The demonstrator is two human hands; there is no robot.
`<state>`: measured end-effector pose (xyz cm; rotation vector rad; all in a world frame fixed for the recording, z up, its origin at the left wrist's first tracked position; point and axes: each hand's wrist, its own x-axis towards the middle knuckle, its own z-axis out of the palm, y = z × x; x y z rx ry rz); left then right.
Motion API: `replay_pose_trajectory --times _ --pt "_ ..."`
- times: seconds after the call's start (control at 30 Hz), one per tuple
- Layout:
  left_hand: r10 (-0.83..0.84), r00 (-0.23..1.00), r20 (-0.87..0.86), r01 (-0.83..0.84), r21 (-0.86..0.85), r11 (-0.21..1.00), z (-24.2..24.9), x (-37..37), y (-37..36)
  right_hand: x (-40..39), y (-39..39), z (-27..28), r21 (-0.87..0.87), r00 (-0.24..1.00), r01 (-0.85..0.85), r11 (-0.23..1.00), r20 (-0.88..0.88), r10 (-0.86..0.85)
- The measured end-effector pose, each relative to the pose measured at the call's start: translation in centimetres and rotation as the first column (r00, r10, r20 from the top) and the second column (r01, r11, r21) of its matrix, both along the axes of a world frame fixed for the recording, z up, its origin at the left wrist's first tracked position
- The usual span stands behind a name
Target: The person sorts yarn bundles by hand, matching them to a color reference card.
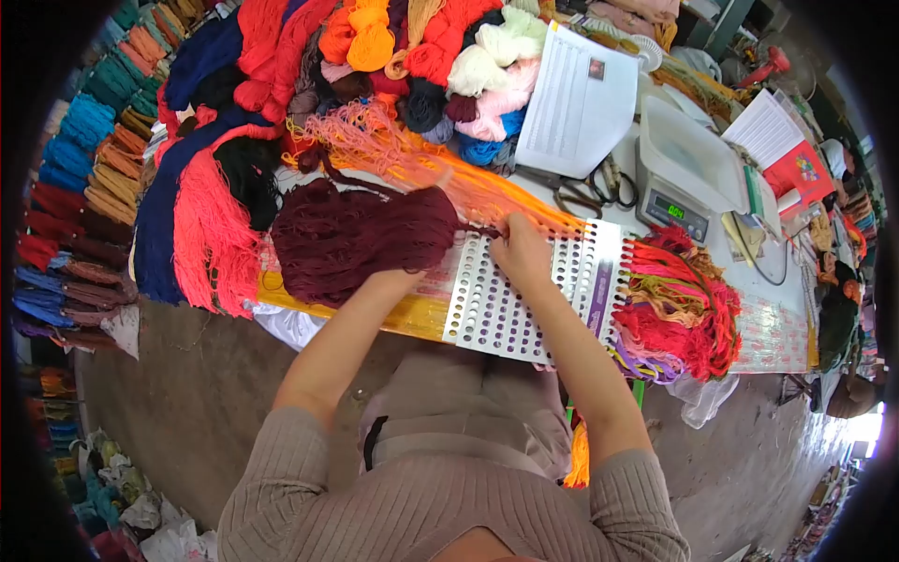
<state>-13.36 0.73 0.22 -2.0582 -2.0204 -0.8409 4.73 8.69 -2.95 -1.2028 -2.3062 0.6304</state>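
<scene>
A large hank of dark maroon yarn [361,239] lies across the table's front, left of a white perforated card [510,309]. My left hand [405,279] reaches in under the hank's right side; the yarn covers its fingers. Over the card's upper part, my right hand [521,245] is closed, pinching the thin maroon end that runs from the hank. Rows of round holes cover the card. Red, pink, olive and purple yarn tufts [679,314] hang from its right edge, and orange strands [506,197] run along its top.
Behind lie coloured yarn hanks [370,37], a printed sheet [579,103] and black-handled scissors [613,185]. A digital scale [676,214] carries a clear plastic tray [698,155]. A red booklet [798,178] is at the right. Stacked yarn [70,169] lines the left side.
</scene>
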Motion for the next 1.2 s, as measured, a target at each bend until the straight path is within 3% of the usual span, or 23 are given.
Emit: replay_pose_trajectory --times 0.03,0.1,0.2,0.27,0.4,0.63,0.7,0.83,0.9,0.93,1.0,1.07,1.13,1.2 --pt "0.101 0.994 -0.029 -0.102 -0.037 0.994 1.1 -0.7 -0.6 -0.1 -0.2 0.0 0.068 0.999 -0.030 0.997 0.028 0.028" --pt "0.103 0.993 0.060 -0.100 -0.051 0.994 0.8 -2.7 -1.5 -0.7 -0.9 0.8 0.141 0.994 -0.053 0.989 0.100 0.039" --pt "0.020 0.931 0.365 -0.062 0.103 0.993 0.7 -1.6 -1.2 -1.0 -1.1 1.4 0.064 0.984 -0.079 0.995 0.168 0.067" --pt "-0.139 0.845 0.516 0.152 0.017 0.988 -0.5 0.0 -0.8 -0.9 -1.0 1.4 0.053 0.984 -0.069 0.996 0.171 0.059" --pt "-0.148 0.899 0.412 0.203 -0.092 0.975 -1.7 1.3 0.3 -1.0 -0.9 1.2 0.123 0.991 -0.051 0.991 0.133 0.035" --pt "-0.166 0.894 0.415 0.238 -0.128 0.963 -1.1 1.0 0.1 -0.8 -0.7 1.4 0.015 0.994 -0.037 0.999 0.106 0.035" --pt "-0.144 0.940 0.308 0.186 -0.112 0.976 0.3 2.3 0.0 -0.8 -0.7 1.1 0.011 0.995 -0.038 0.999 0.096 0.037" --pt "-0.110 0.940 0.323 0.207 -0.284 0.936 0.3 1.3 1.0 -0.7 -0.6 1.3 0.022 0.994 -0.032 0.999 0.107 0.030" --pt "-0.009 0.833 0.553 0.156 -0.220 0.963 0.9 -0.2 1.5 -0.5 -0.6 1.6 0.003 0.992 -0.028 1.000 0.120 0.027" --pt "0.084 0.953 0.289 0.022 -0.345 0.938 2.8 -1.1 0.5 -0.6 -0.7 1.6 -0.013 0.991 -0.030 0.999 0.132 0.032" --pt "0.134 0.979 0.155 -0.067 -0.376 0.924 3.9 -4.4 0.5 -0.6 -0.7 1.3 -0.004 0.994 -0.028 1.000 0.109 0.028" --pt "0.251 0.949 0.193 -0.160 -0.389 0.907 6.0 -7.5 0.5 -0.6 -0.7 1.5 -0.012 0.993 -0.036 0.999 0.113 0.037" --pt "0.038 0.980 -0.195 -0.066 -0.137 0.988 5.6 -13.8 0.7 -0.6 -0.7 1.4 -0.006 0.993 -0.039 0.999 0.114 0.039" --pt "0.149 0.972 -0.184 -0.151 0.002 0.988 6.7 -17.8 1.1 -0.7 -0.6 1.3 0.008 0.992 -0.052 0.999 0.117 0.051"
